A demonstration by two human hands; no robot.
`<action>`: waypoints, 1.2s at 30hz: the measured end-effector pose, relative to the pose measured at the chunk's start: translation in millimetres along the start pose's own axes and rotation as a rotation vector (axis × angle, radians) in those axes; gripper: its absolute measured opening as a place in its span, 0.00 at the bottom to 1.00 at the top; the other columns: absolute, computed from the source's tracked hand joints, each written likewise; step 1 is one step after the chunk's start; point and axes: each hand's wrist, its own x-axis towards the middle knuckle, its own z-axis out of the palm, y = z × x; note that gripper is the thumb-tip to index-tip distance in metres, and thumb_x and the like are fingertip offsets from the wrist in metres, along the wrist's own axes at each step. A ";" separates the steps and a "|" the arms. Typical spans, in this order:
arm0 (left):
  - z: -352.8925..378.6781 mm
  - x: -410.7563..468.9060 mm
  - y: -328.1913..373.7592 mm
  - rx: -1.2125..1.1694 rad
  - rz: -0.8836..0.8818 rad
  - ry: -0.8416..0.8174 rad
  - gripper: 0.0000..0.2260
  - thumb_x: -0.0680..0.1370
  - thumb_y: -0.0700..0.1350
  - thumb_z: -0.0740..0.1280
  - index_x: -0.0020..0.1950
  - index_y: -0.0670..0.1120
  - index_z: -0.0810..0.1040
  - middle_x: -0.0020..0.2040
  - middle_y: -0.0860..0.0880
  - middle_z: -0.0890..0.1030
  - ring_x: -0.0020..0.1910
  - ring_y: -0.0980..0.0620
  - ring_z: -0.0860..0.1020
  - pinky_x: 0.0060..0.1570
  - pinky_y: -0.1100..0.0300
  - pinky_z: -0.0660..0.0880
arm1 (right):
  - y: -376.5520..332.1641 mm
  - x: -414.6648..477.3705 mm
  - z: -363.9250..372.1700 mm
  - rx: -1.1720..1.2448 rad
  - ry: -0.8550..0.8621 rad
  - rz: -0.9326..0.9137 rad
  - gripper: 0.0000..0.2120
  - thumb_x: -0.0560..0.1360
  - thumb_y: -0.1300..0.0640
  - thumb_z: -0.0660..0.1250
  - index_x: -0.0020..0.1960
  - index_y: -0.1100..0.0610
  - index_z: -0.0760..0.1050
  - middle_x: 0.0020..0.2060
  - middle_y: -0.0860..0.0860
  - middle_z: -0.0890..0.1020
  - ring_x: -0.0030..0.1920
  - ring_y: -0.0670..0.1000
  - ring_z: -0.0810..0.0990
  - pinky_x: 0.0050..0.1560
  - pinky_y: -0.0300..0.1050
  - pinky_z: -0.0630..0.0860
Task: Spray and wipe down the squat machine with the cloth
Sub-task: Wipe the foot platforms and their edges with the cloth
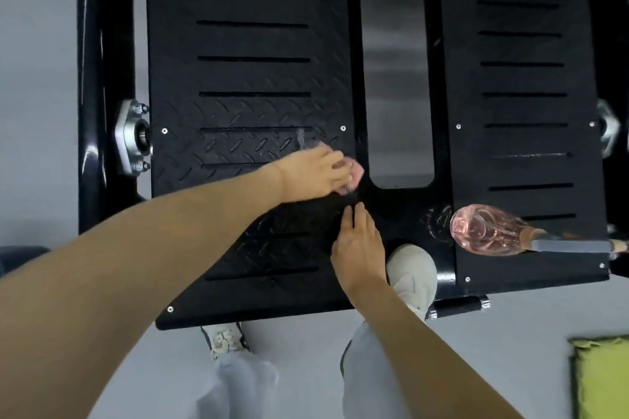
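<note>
Two hands: left hand [313, 173] grips the cloth [355, 175], right hand [357, 245] flat just beside.

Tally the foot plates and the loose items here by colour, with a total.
Black: 2, left foot plate and right foot plate
Pink: 2, cloth and spray bottle
Green: 1, pad on the floor
Total: 5

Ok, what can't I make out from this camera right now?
All in the head view:
- Cloth: mostly hidden under the left hand, so its size and fold are unclear.
- Bottle: blurred, and its spray end runs off the right edge.
- Plate: too dark to tell wet patches from dry.
- Green pad: cut off by the bottom-right corner.
</note>
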 end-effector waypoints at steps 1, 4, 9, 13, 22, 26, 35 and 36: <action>-1.6 5.9 -16.1 0.027 -0.140 -0.056 0.24 0.78 0.38 0.61 0.74 0.41 0.62 0.70 0.40 0.63 0.62 0.40 0.67 0.60 0.46 0.70 | 1.0 0.5 -2.4 0.009 -0.002 0.010 0.29 0.80 0.58 0.58 0.77 0.64 0.52 0.75 0.60 0.56 0.74 0.58 0.58 0.72 0.48 0.61; -9.8 14.6 -48.1 -0.246 -0.655 -0.246 0.25 0.78 0.38 0.62 0.74 0.38 0.61 0.70 0.39 0.63 0.65 0.39 0.65 0.61 0.48 0.69 | 0.0 5.9 -8.5 0.080 0.030 0.059 0.25 0.80 0.59 0.56 0.75 0.64 0.57 0.74 0.58 0.58 0.70 0.56 0.62 0.67 0.47 0.66; -3.6 12.2 -1.0 -0.374 -0.638 -0.093 0.35 0.74 0.39 0.67 0.76 0.39 0.51 0.72 0.39 0.58 0.63 0.39 0.66 0.63 0.47 0.67 | 7.0 2.7 0.8 0.129 0.008 0.119 0.30 0.79 0.59 0.57 0.77 0.64 0.49 0.77 0.58 0.44 0.76 0.55 0.52 0.74 0.48 0.59; -4.9 -17.1 65.7 -0.231 -0.057 -0.032 0.35 0.76 0.36 0.64 0.78 0.40 0.48 0.75 0.39 0.53 0.67 0.39 0.63 0.67 0.45 0.63 | 12.5 -5.7 9.9 0.112 -0.012 0.113 0.33 0.80 0.59 0.57 0.78 0.64 0.43 0.77 0.58 0.39 0.77 0.56 0.46 0.77 0.49 0.50; 5.6 -35.8 44.7 -0.435 -0.732 -0.167 0.34 0.78 0.41 0.62 0.78 0.41 0.45 0.77 0.40 0.51 0.63 0.40 0.66 0.61 0.51 0.68 | 4.0 -2.9 12.5 0.097 0.045 0.103 0.34 0.82 0.51 0.54 0.77 0.63 0.39 0.77 0.60 0.41 0.77 0.57 0.45 0.77 0.51 0.51; -8.6 -29.2 79.3 -0.454 -0.473 -0.057 0.32 0.80 0.41 0.62 0.77 0.39 0.46 0.76 0.39 0.51 0.63 0.40 0.66 0.64 0.50 0.66 | 0.3 -7.7 17.2 0.037 -0.016 0.080 0.36 0.81 0.51 0.56 0.77 0.61 0.37 0.76 0.60 0.38 0.77 0.57 0.42 0.77 0.53 0.48; 42.4 -105.6 48.7 -0.504 -0.989 -0.235 0.37 0.75 0.36 0.65 0.78 0.42 0.46 0.76 0.42 0.52 0.61 0.40 0.66 0.59 0.51 0.69 | -0.7 -3.6 15.8 -0.028 -0.072 0.051 0.38 0.80 0.47 0.55 0.77 0.55 0.33 0.75 0.57 0.33 0.77 0.58 0.38 0.76 0.57 0.47; 41.6 -109.3 49.3 -0.539 -1.062 -0.263 0.38 0.75 0.37 0.65 0.78 0.42 0.45 0.75 0.41 0.52 0.60 0.40 0.66 0.60 0.51 0.69 | 0.0 -3.2 15.8 -0.055 -0.076 0.040 0.38 0.80 0.47 0.55 0.77 0.56 0.32 0.75 0.57 0.32 0.77 0.58 0.38 0.76 0.58 0.47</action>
